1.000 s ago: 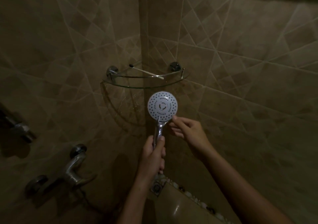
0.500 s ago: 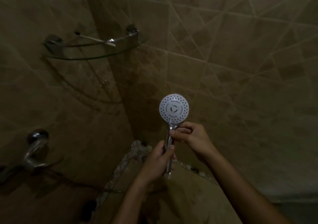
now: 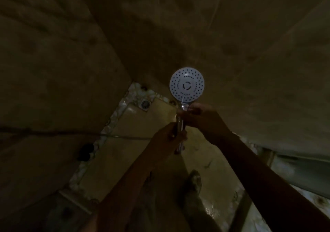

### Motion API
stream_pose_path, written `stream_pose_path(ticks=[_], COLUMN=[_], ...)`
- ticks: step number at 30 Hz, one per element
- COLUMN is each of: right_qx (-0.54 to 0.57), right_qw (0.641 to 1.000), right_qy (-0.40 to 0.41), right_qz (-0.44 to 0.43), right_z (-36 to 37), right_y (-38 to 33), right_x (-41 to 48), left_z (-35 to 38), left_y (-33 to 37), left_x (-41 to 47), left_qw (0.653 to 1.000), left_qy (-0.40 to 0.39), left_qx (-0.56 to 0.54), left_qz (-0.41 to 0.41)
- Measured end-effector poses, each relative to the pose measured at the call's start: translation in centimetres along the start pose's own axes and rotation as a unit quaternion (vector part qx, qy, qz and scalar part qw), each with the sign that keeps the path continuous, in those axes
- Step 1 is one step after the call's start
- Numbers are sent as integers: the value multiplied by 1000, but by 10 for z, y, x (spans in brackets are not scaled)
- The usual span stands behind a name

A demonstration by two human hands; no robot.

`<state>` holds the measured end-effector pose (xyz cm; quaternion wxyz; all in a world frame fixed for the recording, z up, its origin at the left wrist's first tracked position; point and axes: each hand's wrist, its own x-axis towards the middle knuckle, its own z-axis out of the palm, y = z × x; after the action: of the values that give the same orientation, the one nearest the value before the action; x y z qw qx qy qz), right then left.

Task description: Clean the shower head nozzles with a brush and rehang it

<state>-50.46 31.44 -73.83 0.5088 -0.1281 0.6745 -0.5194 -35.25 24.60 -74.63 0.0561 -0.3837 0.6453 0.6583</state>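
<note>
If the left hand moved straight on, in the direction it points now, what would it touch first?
Most likely the right hand, which holds the same handle just above the left hand, below the shower head. The frame is dark, so depth is uncertain.

Head-worn camera looks steeply down, near the hands, toward the tiled floor.

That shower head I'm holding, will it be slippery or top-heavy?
Probably slippery: the shower head has a shiny chrome handle, gripped by the left hand and right hand. Likely top-heavy, its wide face above that thin handle. The trailing hose may tug it.
</note>
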Motion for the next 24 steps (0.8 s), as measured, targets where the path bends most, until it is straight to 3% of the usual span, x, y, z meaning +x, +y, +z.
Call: stream_pose_path(ticks=[4,8,14,20,24], right_qx=[-27,-24,-18,-3,-27], right_qw=[999,997,988,978,976], right_qy=[14,39,37,20,18], right_qz=[22,70,150,206,216], right_z=[-9,-30,-58,-69,-73], right_y=[85,189,334,452,506], right_x=[61,123,189,236,261], left_z=[8,11,25,57,76], left_y=[-80,-178,-335,-475,-535], left_x=[59,114,211,300,354], left_qw=[996,985,966,929,908], left_qy=[-32,-55,-90,-87,-31], left_qx=[19,133,201,342,404], left_qz=[-82,-90,-132,-109,-109])
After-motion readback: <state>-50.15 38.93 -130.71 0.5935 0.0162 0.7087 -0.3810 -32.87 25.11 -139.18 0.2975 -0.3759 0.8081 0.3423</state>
